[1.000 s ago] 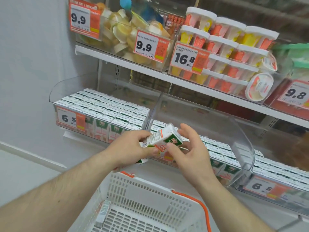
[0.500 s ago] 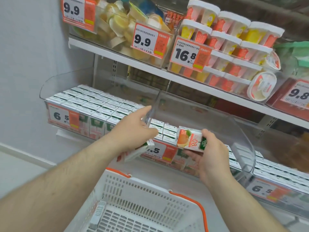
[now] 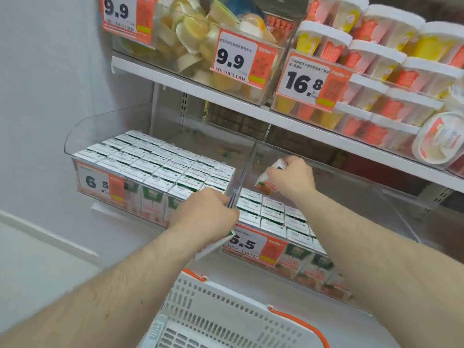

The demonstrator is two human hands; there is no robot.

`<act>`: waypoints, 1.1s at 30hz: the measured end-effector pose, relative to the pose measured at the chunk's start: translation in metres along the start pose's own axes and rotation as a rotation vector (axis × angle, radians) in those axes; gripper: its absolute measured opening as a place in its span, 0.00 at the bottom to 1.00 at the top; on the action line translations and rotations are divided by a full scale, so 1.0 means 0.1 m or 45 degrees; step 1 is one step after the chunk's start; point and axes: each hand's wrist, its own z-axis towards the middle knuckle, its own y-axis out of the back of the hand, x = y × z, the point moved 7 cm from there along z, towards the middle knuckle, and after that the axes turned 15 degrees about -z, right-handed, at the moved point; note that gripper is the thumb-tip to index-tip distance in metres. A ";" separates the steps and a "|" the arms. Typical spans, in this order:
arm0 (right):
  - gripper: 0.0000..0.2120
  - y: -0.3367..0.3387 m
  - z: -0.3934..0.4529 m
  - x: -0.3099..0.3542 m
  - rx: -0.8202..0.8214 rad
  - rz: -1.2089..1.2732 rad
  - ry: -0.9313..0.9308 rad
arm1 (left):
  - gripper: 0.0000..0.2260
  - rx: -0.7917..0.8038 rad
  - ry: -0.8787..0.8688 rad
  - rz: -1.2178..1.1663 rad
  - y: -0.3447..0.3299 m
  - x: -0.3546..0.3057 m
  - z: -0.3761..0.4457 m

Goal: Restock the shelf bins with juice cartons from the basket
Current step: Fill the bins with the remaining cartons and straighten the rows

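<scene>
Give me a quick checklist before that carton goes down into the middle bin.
1. Right hand grips the carton: ok.
2. Carton is over the middle bin: ok.
3. Free space behind the bin's rows: ok, rear floor looks bare.
4. Carton upright like the rest: not ok, tilted.
5. Left hand clear of the drop: ok; it holds a second carton at the divider.
6. Basket stock left: cannot tell.

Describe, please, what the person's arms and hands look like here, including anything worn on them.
Both forearms are bare as far as the frame shows, with visible hair and no sleeves in view. The left hand and the right hand are bare too: no gloves, and no watch, bracelet or ring can be seen on the wrists or fingers that show.
</scene>
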 end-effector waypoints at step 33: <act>0.09 -0.63 0.05 0.12 0.812 0.019 -0.199 | 0.07 0.122 0.029 -0.398 -0.02 0.06 0.08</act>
